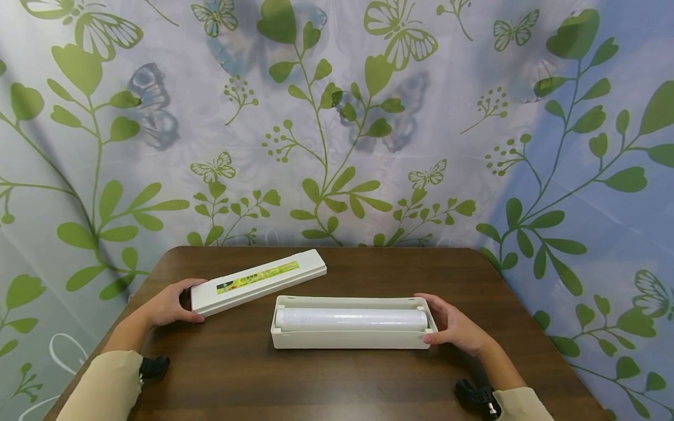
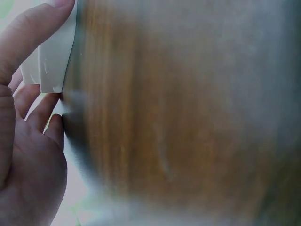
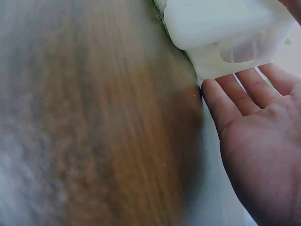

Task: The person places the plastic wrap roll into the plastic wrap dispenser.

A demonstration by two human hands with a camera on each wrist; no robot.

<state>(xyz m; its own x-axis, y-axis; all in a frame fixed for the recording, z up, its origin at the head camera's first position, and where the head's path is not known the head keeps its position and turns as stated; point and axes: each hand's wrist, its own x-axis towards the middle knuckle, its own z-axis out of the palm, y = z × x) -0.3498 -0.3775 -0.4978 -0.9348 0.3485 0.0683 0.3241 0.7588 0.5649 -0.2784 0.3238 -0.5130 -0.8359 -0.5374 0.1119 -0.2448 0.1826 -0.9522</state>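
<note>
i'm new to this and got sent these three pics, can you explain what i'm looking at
There is no robot here, only a person's left hand and right hand, both bare. The wide picture comes from a camera worn on the head, looking forward and down. The two close, partly blurred pictures come from cameras worn on the wrists, one per hand.

On the brown table sits an open white box with a white roll lying inside. The right hand grips the box's right end. The left hand holds one end of what looks like its lid, which bears a yellow-green label. Behind hangs a curtain printed with leaves and butterflies.
</note>
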